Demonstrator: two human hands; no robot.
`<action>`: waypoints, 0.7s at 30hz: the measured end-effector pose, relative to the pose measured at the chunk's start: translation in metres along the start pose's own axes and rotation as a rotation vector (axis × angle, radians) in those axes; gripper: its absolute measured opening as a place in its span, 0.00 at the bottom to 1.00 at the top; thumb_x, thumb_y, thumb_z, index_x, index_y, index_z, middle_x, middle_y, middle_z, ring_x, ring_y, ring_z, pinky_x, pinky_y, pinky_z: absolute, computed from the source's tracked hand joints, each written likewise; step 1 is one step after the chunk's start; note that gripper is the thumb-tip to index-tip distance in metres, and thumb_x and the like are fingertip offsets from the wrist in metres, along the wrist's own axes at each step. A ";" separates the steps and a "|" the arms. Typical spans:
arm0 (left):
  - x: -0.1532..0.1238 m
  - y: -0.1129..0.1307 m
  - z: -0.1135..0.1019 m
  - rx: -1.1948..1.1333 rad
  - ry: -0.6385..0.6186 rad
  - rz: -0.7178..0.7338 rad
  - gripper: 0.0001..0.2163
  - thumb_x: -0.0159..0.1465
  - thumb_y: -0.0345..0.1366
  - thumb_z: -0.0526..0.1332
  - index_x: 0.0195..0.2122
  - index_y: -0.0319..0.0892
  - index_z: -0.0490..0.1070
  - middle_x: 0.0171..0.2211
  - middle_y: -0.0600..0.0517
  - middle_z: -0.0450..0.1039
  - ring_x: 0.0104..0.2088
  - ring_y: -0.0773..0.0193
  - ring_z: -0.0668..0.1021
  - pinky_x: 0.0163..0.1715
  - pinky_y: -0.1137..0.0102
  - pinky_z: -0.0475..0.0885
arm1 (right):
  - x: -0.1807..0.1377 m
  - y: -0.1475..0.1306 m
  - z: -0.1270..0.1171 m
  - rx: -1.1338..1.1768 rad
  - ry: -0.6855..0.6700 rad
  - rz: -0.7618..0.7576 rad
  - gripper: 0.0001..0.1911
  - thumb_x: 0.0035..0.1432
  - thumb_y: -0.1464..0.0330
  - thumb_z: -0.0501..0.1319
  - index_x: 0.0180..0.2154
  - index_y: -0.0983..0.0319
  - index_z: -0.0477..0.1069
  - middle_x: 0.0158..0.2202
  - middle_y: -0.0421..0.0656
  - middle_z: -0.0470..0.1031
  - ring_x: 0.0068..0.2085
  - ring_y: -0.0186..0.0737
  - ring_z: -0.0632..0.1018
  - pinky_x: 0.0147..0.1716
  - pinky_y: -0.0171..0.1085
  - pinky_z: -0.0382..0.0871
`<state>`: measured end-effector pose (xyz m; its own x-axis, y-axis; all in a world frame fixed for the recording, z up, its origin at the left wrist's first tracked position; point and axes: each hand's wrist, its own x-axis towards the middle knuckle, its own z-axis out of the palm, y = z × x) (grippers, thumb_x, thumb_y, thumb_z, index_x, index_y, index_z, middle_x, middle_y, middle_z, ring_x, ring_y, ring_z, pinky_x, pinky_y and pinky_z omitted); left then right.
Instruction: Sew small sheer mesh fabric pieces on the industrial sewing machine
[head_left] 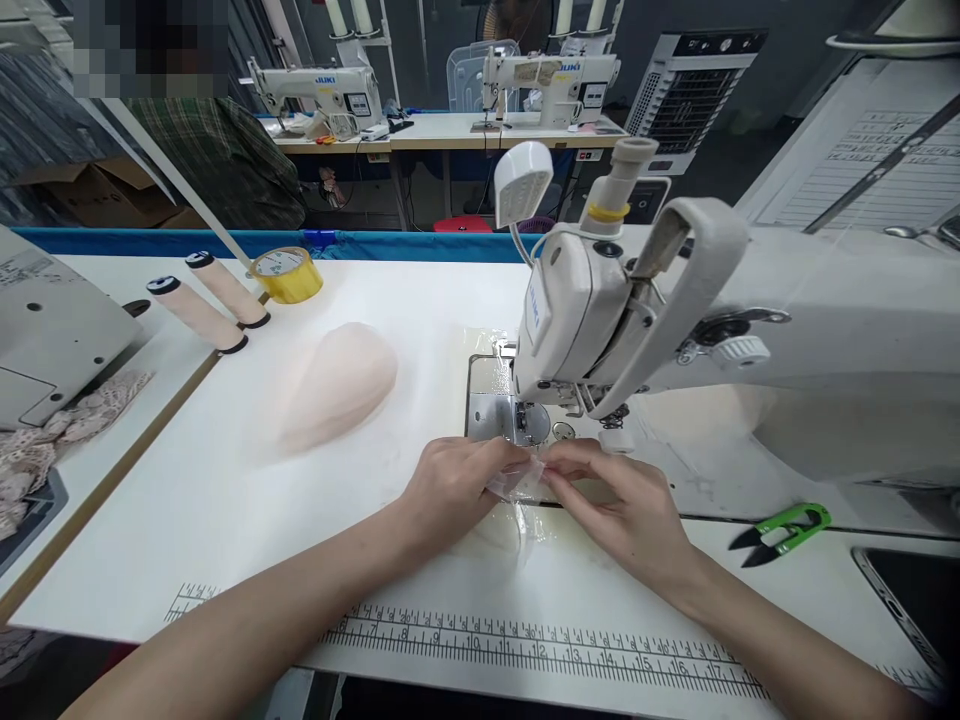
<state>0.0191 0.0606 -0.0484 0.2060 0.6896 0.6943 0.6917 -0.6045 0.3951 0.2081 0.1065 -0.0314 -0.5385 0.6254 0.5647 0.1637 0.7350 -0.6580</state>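
Observation:
My left hand (455, 487) and my right hand (622, 503) meet in front of the sewing machine's presser foot (531, 420). Both pinch a small, thin translucent piece of fabric (517, 483) lying on the white table just before the metal needle plate (491, 412). The fingers of both hands are closed on its edges. The white sewing machine head (592, 310) rises directly behind the hands.
A pale pink pile of fabric (337, 385) lies to the left. Two thread cones (210, 300) and a yellow tape roll (287, 274) sit further back left. Green thread snips (784, 528) lie at right. A printed ruler (525, 650) runs along the table's front edge. Lace fabric (45, 440) lies far left.

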 end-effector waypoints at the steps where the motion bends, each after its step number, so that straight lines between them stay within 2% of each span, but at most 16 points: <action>1: 0.000 0.000 0.000 0.005 0.004 0.003 0.04 0.68 0.32 0.57 0.35 0.40 0.67 0.23 0.58 0.73 0.19 0.74 0.69 0.18 0.77 0.65 | 0.000 0.000 0.000 0.006 -0.002 -0.001 0.11 0.60 0.77 0.60 0.43 0.59 0.72 0.34 0.40 0.80 0.33 0.35 0.81 0.34 0.32 0.80; 7: 0.004 0.002 -0.002 0.026 0.004 0.039 0.07 0.71 0.34 0.54 0.34 0.42 0.65 0.20 0.60 0.68 0.17 0.74 0.66 0.18 0.77 0.62 | 0.002 -0.002 -0.001 -0.033 -0.005 -0.006 0.08 0.61 0.75 0.60 0.41 0.59 0.73 0.33 0.40 0.80 0.31 0.37 0.81 0.30 0.35 0.79; 10: 0.005 0.002 -0.002 0.035 0.021 0.084 0.06 0.70 0.35 0.56 0.34 0.42 0.65 0.20 0.60 0.68 0.16 0.74 0.65 0.17 0.76 0.63 | 0.001 0.000 -0.003 -0.085 0.031 -0.059 0.09 0.60 0.76 0.61 0.41 0.59 0.73 0.31 0.40 0.79 0.29 0.36 0.80 0.26 0.33 0.77; 13: 0.005 0.003 -0.001 0.054 0.008 0.073 0.04 0.70 0.35 0.56 0.38 0.41 0.65 0.17 0.62 0.65 0.15 0.74 0.64 0.17 0.77 0.63 | 0.000 0.003 -0.010 -0.196 0.028 -0.237 0.13 0.60 0.79 0.60 0.44 0.58 0.73 0.32 0.40 0.80 0.30 0.37 0.81 0.27 0.33 0.78; 15: 0.004 0.005 -0.001 0.047 -0.001 0.050 0.04 0.70 0.35 0.55 0.41 0.41 0.66 0.17 0.62 0.64 0.15 0.73 0.66 0.16 0.77 0.64 | 0.001 0.003 -0.017 -0.305 -0.043 -0.416 0.16 0.60 0.80 0.59 0.47 0.58 0.72 0.35 0.41 0.81 0.33 0.39 0.81 0.30 0.35 0.79; 18: 0.004 0.006 -0.001 0.003 -0.004 0.049 0.05 0.69 0.30 0.54 0.45 0.41 0.66 0.20 0.60 0.71 0.18 0.73 0.72 0.19 0.77 0.69 | 0.004 0.002 -0.026 -0.466 -0.166 -0.623 0.15 0.60 0.79 0.58 0.46 0.57 0.73 0.37 0.42 0.81 0.37 0.42 0.82 0.34 0.36 0.81; 21: 0.002 0.007 -0.002 -0.020 -0.011 0.088 0.08 0.67 0.26 0.55 0.45 0.41 0.68 0.27 0.57 0.77 0.23 0.72 0.77 0.24 0.76 0.74 | 0.006 0.000 -0.030 -0.546 -0.213 -0.746 0.12 0.61 0.79 0.58 0.42 0.61 0.75 0.36 0.45 0.81 0.37 0.43 0.82 0.35 0.37 0.81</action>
<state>0.0229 0.0575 -0.0431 0.2730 0.6373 0.7206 0.6568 -0.6708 0.3445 0.2295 0.1185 -0.0127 -0.7908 -0.0766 0.6072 0.0511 0.9804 0.1902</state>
